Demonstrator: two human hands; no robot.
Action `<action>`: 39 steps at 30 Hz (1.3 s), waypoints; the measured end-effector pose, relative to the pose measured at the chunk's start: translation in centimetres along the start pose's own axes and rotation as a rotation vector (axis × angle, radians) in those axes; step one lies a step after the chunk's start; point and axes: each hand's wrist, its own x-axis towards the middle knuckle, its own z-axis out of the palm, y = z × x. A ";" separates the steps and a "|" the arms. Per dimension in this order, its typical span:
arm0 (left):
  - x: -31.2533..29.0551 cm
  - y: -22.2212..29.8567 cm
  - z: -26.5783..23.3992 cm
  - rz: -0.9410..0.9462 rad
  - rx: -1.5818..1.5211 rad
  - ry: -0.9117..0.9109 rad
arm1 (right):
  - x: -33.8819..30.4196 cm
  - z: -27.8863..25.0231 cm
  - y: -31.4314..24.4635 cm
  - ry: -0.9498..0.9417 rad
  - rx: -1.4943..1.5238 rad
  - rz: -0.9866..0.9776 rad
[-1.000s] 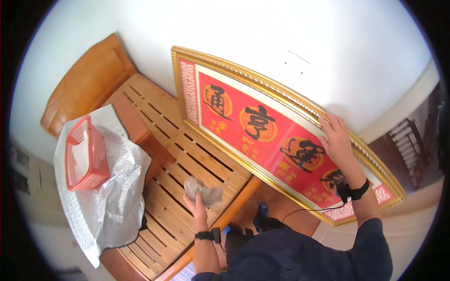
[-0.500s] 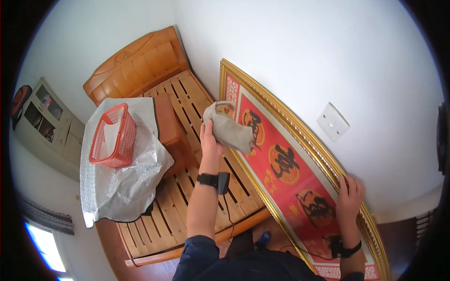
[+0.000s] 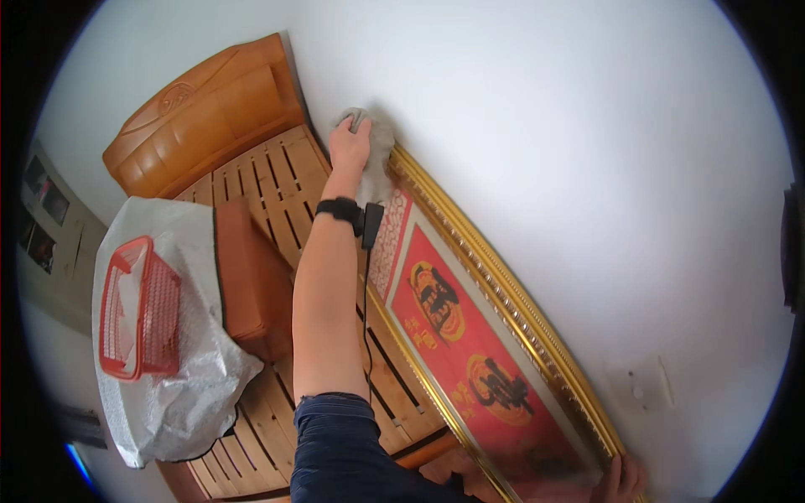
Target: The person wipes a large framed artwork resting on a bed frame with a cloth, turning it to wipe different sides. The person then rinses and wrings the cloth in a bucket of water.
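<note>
My left hand [image 3: 350, 151] is closed on a grey-beige cloth [image 3: 379, 159], pressed at the far upper end of a long framed picture. The picture [image 3: 457, 323] has a red field with black characters on gold roundels, and an ornate gold frame [image 3: 503, 295] that leans along the white wall. The cloth covers the frame's far corner. Near the lower right edge, my right hand [image 3: 620, 479] grips the gold frame's wall-side edge, fingers bent over it; part of this hand is cut off by the picture's rim.
At left stands a slatted wooden bed [image 3: 277, 172] with a padded-look wooden headboard [image 3: 210, 109]. On it are a brown box-like piece [image 3: 251, 293], a silvery sheet [image 3: 193, 411] and a red plastic basket [image 3: 159, 318]. A wall socket plate [image 3: 636, 387] is at right.
My left hand has moved the cloth up and away to the frame's far corner, arm now stretched out. My right hand stays at the frame's edge, lower in view as the view shifted.
</note>
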 end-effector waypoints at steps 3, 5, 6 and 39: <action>2.3 -2.4 3.1 0.018 0.395 -0.208 | 0.1 0.7 0.3 -0.039 -0.017 -0.005; 3.0 -2.2 3.5 0.003 0.562 -0.219 | 0.7 0.6 0.2 -0.002 -0.001 -0.028; 3.4 -2.0 3.5 0.005 0.561 -0.239 | 0.6 0.6 0.3 -0.016 -0.004 -0.015; -35.6 14.7 -0.2 0.289 0.223 -0.114 | -5.5 -0.3 3.5 0.051 0.130 0.089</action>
